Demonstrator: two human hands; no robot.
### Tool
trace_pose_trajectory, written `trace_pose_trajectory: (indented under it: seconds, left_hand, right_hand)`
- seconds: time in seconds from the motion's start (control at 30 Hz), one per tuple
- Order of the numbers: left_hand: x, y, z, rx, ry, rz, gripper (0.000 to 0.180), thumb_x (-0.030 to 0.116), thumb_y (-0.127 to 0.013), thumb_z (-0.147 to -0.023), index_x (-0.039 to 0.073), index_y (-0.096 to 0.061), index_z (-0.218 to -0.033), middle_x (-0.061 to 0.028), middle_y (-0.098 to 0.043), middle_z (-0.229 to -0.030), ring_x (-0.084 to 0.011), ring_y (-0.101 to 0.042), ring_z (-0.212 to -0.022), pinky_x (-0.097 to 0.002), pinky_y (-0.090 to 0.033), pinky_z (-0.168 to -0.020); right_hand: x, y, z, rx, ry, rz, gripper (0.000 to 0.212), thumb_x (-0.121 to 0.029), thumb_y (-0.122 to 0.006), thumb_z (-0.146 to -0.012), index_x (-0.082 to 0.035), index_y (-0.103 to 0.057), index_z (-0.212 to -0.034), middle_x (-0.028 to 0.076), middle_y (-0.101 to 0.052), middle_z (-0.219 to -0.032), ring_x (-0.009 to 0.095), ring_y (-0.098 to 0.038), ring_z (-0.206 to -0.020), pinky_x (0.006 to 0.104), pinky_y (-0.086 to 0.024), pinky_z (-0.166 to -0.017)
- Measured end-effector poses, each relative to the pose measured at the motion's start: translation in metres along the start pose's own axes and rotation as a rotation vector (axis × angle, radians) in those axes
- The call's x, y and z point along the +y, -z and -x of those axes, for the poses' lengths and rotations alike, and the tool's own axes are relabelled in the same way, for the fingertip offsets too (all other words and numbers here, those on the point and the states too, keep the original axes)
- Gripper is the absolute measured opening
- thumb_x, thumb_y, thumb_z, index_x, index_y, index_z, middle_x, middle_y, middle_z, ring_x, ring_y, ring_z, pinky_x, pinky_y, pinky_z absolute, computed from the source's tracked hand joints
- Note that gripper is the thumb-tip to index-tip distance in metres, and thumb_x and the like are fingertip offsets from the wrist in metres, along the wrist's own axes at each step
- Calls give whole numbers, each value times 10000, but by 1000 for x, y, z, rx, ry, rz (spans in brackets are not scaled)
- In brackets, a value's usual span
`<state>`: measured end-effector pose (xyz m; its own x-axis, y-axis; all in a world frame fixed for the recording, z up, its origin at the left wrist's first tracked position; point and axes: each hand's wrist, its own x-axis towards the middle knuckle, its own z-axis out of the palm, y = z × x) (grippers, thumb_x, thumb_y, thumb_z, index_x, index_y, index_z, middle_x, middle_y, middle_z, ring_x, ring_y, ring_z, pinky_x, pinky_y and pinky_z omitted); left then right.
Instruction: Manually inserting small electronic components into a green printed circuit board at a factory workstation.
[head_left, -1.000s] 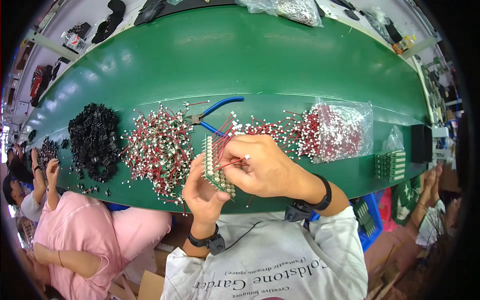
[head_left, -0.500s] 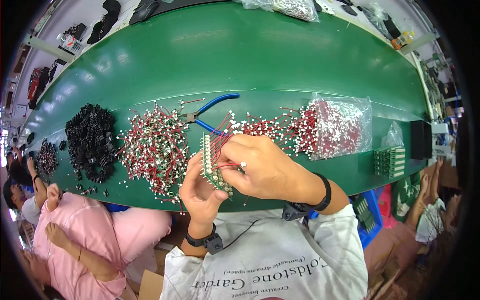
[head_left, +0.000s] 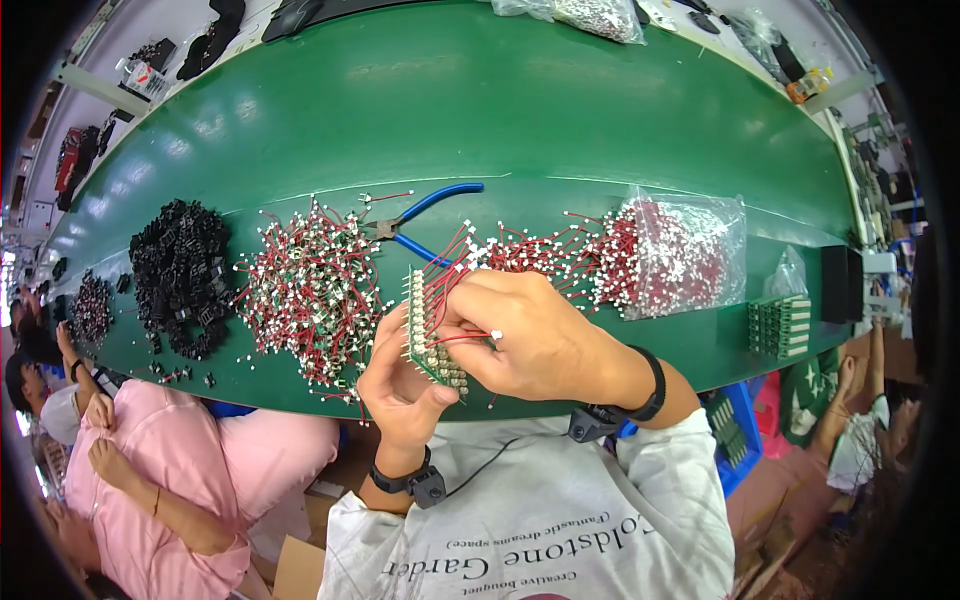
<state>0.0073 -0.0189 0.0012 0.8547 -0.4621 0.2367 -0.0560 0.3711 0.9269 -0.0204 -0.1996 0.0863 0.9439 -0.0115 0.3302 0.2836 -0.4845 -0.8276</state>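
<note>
My left hand [head_left: 398, 388] is closed around the edges of a narrow green circuit board panel [head_left: 418, 318], its thumb near the lower end. Rows of pale connectors line the panel, and several red wires with white plugs rise from its far part. My right hand [head_left: 535, 322] is closed against the panel's right side, fingers curled in a pinch. From between its fingers a red wire [head_left: 468, 334] with a white plug sticks out; the fingertips at the board are partly hidden. Just beyond the hands lie blue-handled cutters [head_left: 420, 226], jaws toward the left.
Left on the green table [head_left: 440, 110] are a heap of red-wired small boards [head_left: 310, 290] and a black parts pile [head_left: 180, 280]. To the right lie loose red wires [head_left: 530, 252], a clear bag of wires [head_left: 690, 255] and stacked boards [head_left: 780, 325]. A co-worker in pink [head_left: 160, 460] sits at left.
The red wire end by my right hand has shifted slightly right, and a second red strand shows beside it. My left hand keeps its hold on the panel.
</note>
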Motion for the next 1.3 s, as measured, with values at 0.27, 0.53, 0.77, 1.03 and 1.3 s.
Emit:
trace_pose_trajectory:
  seconds: [0.27, 0.53, 0.77, 1.03, 1.3]
  left_hand:
    - [1, 2, -1, 10, 11, 16, 727, 269, -857, -723, 44, -538, -1336, -250, -459, -1367, -330, -469, -1259, -433, -401, -1032]
    - [3, 1, 5, 23, 138, 96, 718, 386, -840, -727, -23, -567, -1251, -224, -498, -1332, -299, -473, -1251, -429, -353, -1061]
    - [8, -5, 3, 42, 203, 266, 714, 372, -834, -738, -7, -547, -1271, -197, -517, -1307, -291, -491, -1221, -425, -358, -1055]
    - [11, -4, 2, 25, 170, 86, 741, 393, -834, -736, -4, -538, -1287, -211, -489, -1347, -301, -469, -1259, -425, -345, -1069]
    - [7, 0, 5, 44, 178, 131, 758, 397, -832, -738, -6, -523, -1300, -207, -496, -1349, -299, -467, -1265, -425, -338, -1074]
  right_hand:
    - [2, -8, 1, -4, -2, 12, 113, 9, -661, -736, -10, -589, -821, 122, -590, -752, 290, -593, -650, 369, -481, -558]
    - [0, 4, -4, -57, -11, -81, 111, -16, -688, -723, -9, -598, -787, 92, -573, -689, 245, -574, -583, 332, -458, -512]
    - [1, 7, -5, -70, -30, -97, 127, -38, -693, -701, -13, -592, -772, 77, -571, -673, 218, -571, -580, 321, -457, -508]
    - [3, 3, 0, -16, -6, -8, 131, -33, -683, -696, -21, -566, -755, 78, -562, -674, 240, -571, -595, 334, -468, -542]
    - [2, 9, -4, -76, -29, -59, 124, -32, -678, -700, -11, -585, -779, 97, -581, -699, 250, -587, -617, 343, -477, -555]
